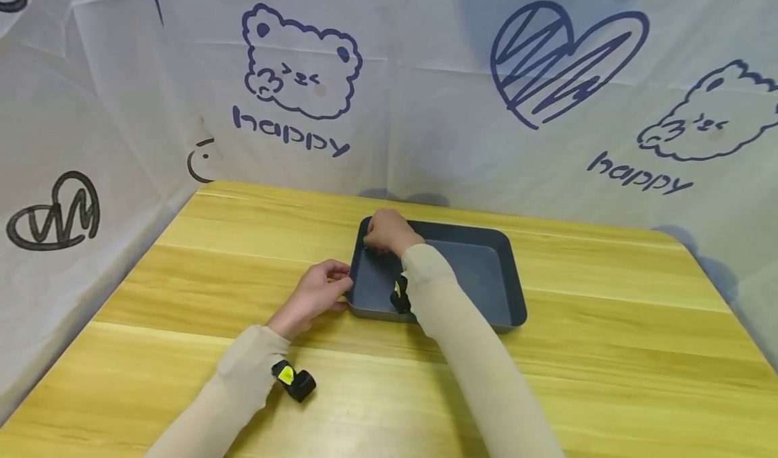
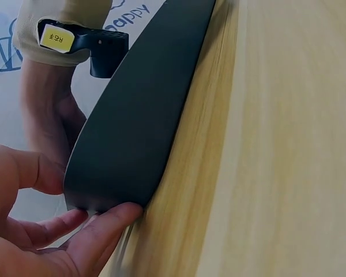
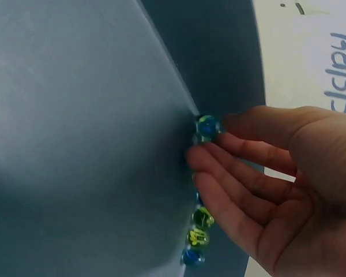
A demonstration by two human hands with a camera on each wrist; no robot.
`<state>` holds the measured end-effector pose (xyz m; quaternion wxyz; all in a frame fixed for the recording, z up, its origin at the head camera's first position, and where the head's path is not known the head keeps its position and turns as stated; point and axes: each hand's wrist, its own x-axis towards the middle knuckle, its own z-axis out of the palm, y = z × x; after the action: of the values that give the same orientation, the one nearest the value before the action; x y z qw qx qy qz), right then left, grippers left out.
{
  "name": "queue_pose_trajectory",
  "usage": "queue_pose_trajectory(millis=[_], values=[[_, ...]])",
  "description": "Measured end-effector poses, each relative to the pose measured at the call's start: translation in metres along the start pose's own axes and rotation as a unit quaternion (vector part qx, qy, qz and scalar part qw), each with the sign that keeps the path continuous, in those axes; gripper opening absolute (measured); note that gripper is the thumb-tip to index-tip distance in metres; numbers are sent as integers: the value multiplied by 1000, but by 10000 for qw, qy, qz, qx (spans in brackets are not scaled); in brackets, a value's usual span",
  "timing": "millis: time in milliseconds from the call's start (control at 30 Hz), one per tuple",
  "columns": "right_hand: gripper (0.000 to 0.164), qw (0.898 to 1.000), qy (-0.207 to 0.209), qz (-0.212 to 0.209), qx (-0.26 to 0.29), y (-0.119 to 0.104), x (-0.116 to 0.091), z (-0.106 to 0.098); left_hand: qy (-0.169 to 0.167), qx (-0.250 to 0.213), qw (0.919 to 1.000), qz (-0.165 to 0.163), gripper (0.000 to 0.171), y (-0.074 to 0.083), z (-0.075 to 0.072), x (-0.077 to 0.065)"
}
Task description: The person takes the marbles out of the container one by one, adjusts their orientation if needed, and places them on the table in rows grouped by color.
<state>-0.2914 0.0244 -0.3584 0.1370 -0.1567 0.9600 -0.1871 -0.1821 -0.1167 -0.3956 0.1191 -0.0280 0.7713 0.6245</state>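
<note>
A dark grey rectangular baking tray (image 1: 468, 269) stands on the table. My left hand (image 1: 316, 292) holds its left end from outside; in the left wrist view, the thumb (image 2: 46, 179) meets the upper rim and the other fingertips (image 2: 124, 213) lie against the end wall, down to the base. Inside the tray's far-left corner is my right hand (image 1: 389, 232). Its thumb and fingertips are bent around a blue-green glass marble (image 3: 207, 125), in the right wrist view. More glass marbles (image 3: 197, 237), yellow-green and blue, line the foot of the tray wall, partly hidden by the fingers.
The wooden table (image 1: 608, 336) extends to both sides of the tray and in front of it. White cloth (image 1: 425, 107) with drawn bears and hearts hangs behind it and on the left. Both sleeves carry a black wrist camera (image 1: 298, 384).
</note>
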Motion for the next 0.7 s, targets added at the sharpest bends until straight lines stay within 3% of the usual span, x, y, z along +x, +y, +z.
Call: queue_pose_trajectory(millis=[333, 700], values=[[19, 9996, 172, 145, -182, -7, -1, 3, -5, 34, 10000, 29, 34, 2, 0, -1], [16, 9993, 0, 177, -326, -9, -1, 4, -40, 282, 9996, 64, 35, -2, 0, 0]])
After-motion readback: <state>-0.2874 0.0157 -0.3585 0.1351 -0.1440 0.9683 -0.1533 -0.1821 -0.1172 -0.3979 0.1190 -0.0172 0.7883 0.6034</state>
